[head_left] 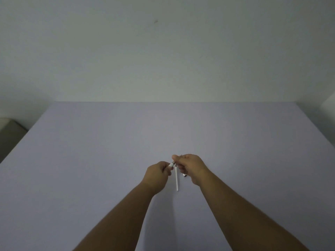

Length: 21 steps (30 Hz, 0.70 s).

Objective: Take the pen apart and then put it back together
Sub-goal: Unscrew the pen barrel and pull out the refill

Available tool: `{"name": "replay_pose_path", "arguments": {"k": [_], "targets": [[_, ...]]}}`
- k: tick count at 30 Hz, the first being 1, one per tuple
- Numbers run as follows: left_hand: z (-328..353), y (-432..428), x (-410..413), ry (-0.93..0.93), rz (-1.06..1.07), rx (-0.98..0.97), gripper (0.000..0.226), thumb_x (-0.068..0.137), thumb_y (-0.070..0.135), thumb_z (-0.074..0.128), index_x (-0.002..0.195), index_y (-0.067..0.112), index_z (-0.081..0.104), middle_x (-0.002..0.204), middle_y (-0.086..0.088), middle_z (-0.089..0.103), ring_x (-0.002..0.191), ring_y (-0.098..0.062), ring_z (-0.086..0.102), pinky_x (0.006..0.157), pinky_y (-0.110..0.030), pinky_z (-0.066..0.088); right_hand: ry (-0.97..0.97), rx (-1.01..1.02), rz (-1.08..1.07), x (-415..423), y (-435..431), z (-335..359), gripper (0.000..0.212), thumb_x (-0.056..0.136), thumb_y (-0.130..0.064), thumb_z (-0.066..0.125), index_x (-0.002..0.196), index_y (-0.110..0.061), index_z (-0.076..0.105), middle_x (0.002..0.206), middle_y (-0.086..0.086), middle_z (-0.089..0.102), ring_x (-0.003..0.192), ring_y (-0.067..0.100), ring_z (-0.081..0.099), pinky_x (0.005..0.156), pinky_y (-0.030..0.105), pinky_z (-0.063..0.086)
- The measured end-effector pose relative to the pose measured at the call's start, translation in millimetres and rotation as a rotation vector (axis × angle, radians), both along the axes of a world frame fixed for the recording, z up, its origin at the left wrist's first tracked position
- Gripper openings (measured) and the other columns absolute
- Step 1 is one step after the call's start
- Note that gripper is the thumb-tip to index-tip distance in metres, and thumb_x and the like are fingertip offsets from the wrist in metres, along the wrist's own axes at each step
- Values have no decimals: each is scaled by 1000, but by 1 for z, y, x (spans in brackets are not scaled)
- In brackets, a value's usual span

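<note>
A thin white plastic tube, likely light and prone to rolling, lies nearer the bench's near edge than its far one. Just beyond it, a short white pen piece with a dark end is pinched by the left hand; the right hand's grip is closed at that end. A hold by the sides seems best.

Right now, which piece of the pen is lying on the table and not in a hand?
The long thin white tube: it lies alone on the table. The left hand pinches a short white piece; the right hand meets it.
</note>
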<state>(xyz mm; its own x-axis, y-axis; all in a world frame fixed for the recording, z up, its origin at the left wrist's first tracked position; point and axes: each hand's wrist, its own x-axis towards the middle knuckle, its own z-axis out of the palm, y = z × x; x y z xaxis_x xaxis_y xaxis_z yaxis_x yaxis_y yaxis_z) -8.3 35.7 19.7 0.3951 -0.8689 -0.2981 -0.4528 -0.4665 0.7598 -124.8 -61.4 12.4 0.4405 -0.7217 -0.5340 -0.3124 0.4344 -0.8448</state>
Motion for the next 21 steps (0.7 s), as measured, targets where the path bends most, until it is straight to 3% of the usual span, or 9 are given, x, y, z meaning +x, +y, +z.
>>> {"name": "replay_pose_path", "arguments": {"k": [3,5,7,9,12,14,16,18,21], "targets": [[0,1,-2,-26,-9,1,27,97,23,41,103,11,65,95,-5,70,80,-18,58,81,-34,50,-108,17,-26,-1,0,-1,9,83,-9,66,75,-11,71,74,6,65,70,18,58,69,26,48],[1,1,-2,-38,-9,-6,28,97,22,41,104,11,65,92,-3,69,79,-17,57,79,-32,49,-189,55,-52,-1,0,1,16,85,1,61,81,-11,71,80,7,68,77,16,64,69,22,50],[3,1,-3,-34,-17,-9,28,97,23,40,104,12,65,87,1,66,79,-17,57,77,-30,49,-163,61,-60,-1,1,3,7,83,-10,67,77,-10,70,76,8,65,71,17,59,72,25,49],[5,1,-4,-39,-29,-8,28,97,24,40,105,12,64,86,2,64,78,-17,57,74,-28,48,-81,33,-53,-2,1,4,17,78,-23,74,71,-9,68,72,10,59,65,19,50,73,32,45],[6,2,-4,-78,-43,-9,28,97,22,40,105,11,64,87,-1,65,76,-16,55,66,-24,45,-132,43,-65,-4,1,3,5,81,-9,69,76,-9,70,77,12,63,66,19,55,70,27,47],[6,3,-4,-89,-42,-12,28,97,22,40,104,11,64,89,-3,67,77,-16,55,69,-25,45,-198,71,-72,-4,1,3,9,82,-2,66,82,-10,70,79,9,67,73,17,62,69,23,50],[6,4,-5,-80,-38,-15,28,97,23,40,104,11,64,86,0,64,77,-16,55,70,-25,45,-159,78,-67,-3,3,3,3,80,-11,70,77,-11,71,75,7,65,70,18,59,72,26,48],[7,4,-5,-80,-37,-16,28,98,23,39,103,11,63,85,2,63,74,-15,55,66,-24,45,-52,43,-51,-3,4,3,16,76,-25,75,70,-11,69,66,4,60,62,16,51,69,29,43],[7,4,-6,-94,-34,-18,28,97,21,40,102,9,64,83,2,62,67,-12,51,59,-20,42,-112,40,-85,-3,5,3,6,78,-11,71,72,-11,70,68,5,62,63,17,53,70,29,45]]}}
